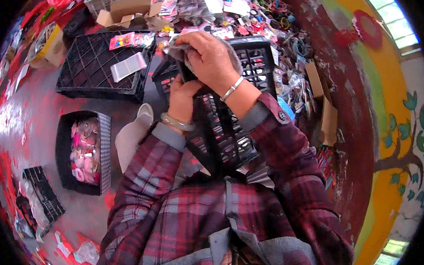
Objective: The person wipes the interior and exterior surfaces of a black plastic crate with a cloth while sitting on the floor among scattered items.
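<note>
Crate (218,151), black and latticed, sits just in front of the person's body, between the forearms, its far rim near the heap (214,8) of small goods. The right hand (211,57) is closed over a grey cloth (178,51), pressed about the crate's upper edge; the left hand (183,96) is bent around the dark edge just below, fingertips partly hidden, so how firmly it grips I cannot tell.

The likeliest trouble is a slip: if the right hand bears down harder than the left one steadies, the crate could twist or tip — toward the heap, where loose pieces would scatter. Openings in the lattice look apt to catch the cloth, and a sharp pull on a snagged fold could jerk the crate sideways. The silver bangle (232,89) on the right wrist and the pale one on the left might knock or hook on the bars too.

Leftward, a flat black crate (84,67) carries a white packet (129,67) — loose on top, it could slide off if bumped. The shoe (146,113) is near that crate, so a careless step might do it.
</note>
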Motion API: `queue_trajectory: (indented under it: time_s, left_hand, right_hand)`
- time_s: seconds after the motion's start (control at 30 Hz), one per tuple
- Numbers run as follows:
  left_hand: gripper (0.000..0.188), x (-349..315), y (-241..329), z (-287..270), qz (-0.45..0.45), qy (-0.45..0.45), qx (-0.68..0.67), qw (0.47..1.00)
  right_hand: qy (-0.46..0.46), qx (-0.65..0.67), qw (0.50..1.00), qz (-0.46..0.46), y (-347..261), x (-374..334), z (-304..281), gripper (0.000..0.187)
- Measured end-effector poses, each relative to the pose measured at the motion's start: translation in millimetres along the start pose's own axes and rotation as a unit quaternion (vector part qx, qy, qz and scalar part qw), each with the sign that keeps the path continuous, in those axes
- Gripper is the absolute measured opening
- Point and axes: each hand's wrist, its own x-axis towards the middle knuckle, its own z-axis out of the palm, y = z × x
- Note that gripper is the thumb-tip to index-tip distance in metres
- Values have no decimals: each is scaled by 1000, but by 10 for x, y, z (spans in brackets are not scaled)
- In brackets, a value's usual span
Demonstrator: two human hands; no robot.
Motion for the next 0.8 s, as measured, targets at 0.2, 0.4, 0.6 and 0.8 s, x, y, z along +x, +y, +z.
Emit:
queue_trajectory:
  time_s: [0.2, 0.4, 0.6, 0.8]
  left_hand:
    - [37, 39, 18, -83, -10, -28, -38, 999]
    - [45, 96, 13, -120, 2, 8, 10, 1000]
    - [45, 121, 42, -140, 23, 11, 6, 1000]
    - [40, 115, 22, -154, 19, 11, -48, 999]
  right_hand:
    - [84, -196, 977, -27, 681, -358, -467, 26]
    - [165, -319, 915, 185, 1607, -947, -1525, 28]
    - [35, -24, 936, 351, 1167, -1144, -1536, 26]
    - [176, -8, 911, 374, 597, -2072, -1159, 28]
